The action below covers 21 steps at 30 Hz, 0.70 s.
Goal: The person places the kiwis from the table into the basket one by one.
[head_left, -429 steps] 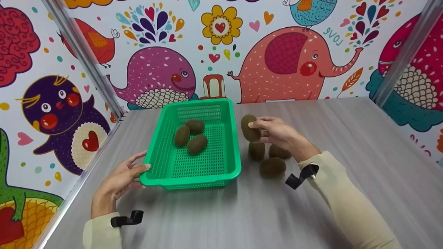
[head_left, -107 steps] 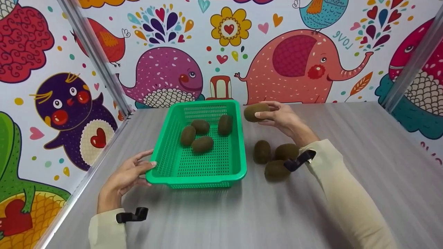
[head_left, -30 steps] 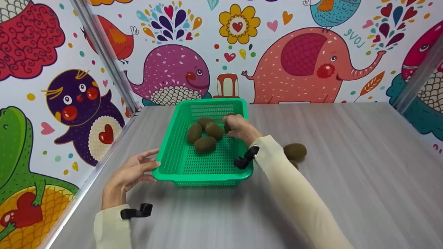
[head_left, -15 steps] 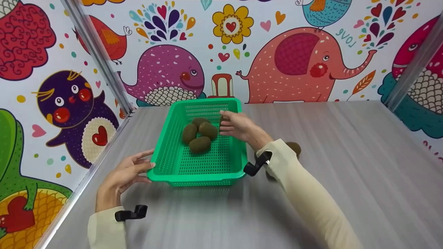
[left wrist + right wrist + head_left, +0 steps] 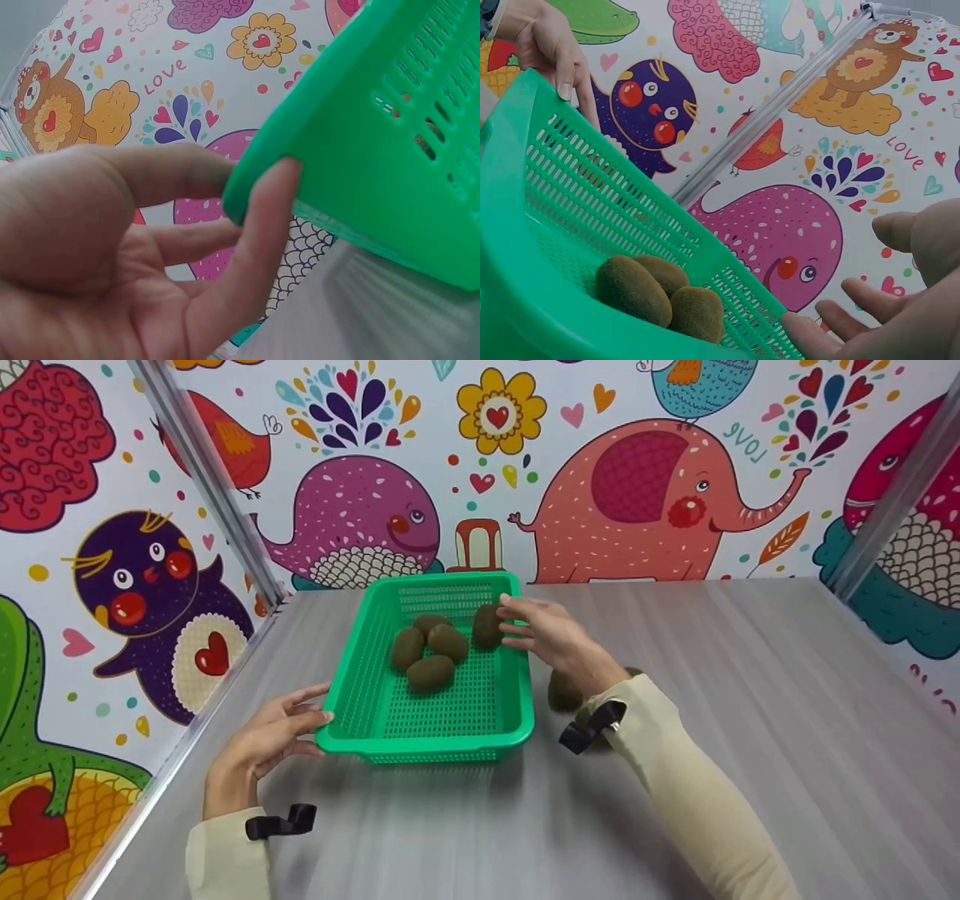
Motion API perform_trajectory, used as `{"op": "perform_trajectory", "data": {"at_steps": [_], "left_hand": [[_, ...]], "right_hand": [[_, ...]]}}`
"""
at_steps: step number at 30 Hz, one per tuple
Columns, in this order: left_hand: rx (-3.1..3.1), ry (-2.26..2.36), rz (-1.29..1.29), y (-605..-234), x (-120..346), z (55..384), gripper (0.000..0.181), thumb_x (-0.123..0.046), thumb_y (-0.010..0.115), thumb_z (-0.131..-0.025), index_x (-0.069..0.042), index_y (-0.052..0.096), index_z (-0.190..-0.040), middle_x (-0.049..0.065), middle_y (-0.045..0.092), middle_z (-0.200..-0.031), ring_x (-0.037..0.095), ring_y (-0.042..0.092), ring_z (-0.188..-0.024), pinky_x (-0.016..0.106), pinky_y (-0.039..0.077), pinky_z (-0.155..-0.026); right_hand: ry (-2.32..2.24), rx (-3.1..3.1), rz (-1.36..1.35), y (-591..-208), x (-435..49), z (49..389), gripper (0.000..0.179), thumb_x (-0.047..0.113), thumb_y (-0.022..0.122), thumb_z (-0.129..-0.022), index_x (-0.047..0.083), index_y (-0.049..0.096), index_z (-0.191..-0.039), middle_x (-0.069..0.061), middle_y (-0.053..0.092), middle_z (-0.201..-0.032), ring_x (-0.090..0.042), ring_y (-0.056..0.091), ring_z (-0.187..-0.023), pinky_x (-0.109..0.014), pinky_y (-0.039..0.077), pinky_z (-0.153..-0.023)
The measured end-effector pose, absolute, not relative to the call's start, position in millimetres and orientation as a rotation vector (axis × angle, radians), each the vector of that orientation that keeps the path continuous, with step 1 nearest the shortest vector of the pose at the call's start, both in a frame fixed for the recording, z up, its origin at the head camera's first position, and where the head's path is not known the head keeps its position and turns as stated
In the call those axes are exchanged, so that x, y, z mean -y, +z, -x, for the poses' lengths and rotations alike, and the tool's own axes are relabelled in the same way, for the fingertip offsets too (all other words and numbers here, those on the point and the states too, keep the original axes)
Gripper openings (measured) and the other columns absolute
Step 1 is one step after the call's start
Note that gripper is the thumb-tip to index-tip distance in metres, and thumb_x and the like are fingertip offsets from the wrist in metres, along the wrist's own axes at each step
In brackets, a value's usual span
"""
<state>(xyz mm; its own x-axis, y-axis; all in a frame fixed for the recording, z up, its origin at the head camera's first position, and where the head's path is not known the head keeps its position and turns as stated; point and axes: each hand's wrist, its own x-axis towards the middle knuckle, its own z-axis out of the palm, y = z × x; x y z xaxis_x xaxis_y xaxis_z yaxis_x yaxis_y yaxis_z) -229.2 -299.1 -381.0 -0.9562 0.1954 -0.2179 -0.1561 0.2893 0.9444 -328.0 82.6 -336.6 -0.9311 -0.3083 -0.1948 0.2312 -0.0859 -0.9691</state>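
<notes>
My left hand (image 5: 268, 739) pinches the near left corner of the green plastic basket (image 5: 446, 745) by its rim. In the left wrist view, the thumb and a finger clasp that rim. Several brown kiwis (image 5: 430, 673) lie inside the basket; one kiwi (image 5: 487, 626) sits apart by its far right wall. My right hand (image 5: 559, 636) hovers over the right rim beside that kiwi, fingers spread and holding nothing, as the right wrist view also shows. Under the right forearm, a kiwi (image 5: 564, 691) lies on the table, with others partly hidden by the wrist and sleeve.
The basket stands on a grey wood-grain table (image 5: 420, 832). Behind it rises a wall (image 5: 517, 510) printed with cartoon animals, and another printed wall (image 5: 45, 675) closes the left side. Metal posts (image 5: 206, 480) mark the corners.
My right hand has let go of a kiwi by the basket's right wall and drawn back rightward. Compared with the oldest frame, more kiwis are in the basket. The left hand keeps its grip.
</notes>
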Motion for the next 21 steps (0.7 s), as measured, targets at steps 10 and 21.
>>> {"op": "perform_trajectory", "data": {"at_steps": [10, 21], "left_hand": [[-2.275, 1.718, -0.033, -382.2, 298.9, 229.0, 0.071, -0.018, 0.060, -0.100, -0.001, 0.022, -0.158, 0.015, 0.058, -0.125, 0.012, 0.069, -0.091, 0.035, 0.063, -0.075], [-2.276, 1.713, -0.064, -380.7, 297.6, 229.6, 0.071, -0.017, 0.059, -0.101, 0.000, 0.021, -0.158, 0.017, 0.057, -0.126, 0.012, 0.069, -0.090, 0.036, 0.063, -0.077]], "right_hand": [[-2.118, -1.888, 0.195, -338.1, -109.0, 313.3, 0.053, 0.027, 0.059, -0.101, 0.007, 0.045, -0.148, -0.013, 0.050, -0.149, -0.032, 0.049, -0.140, -0.043, 0.045, -0.114], [-2.072, -2.029, 0.179, -346.5, -143.9, 299.8, 0.067, 0.039, 0.069, -0.094, 0.016, 0.041, -0.151, -0.006, 0.045, -0.153, -0.029, 0.052, -0.137, -0.043, 0.046, -0.113]]}}
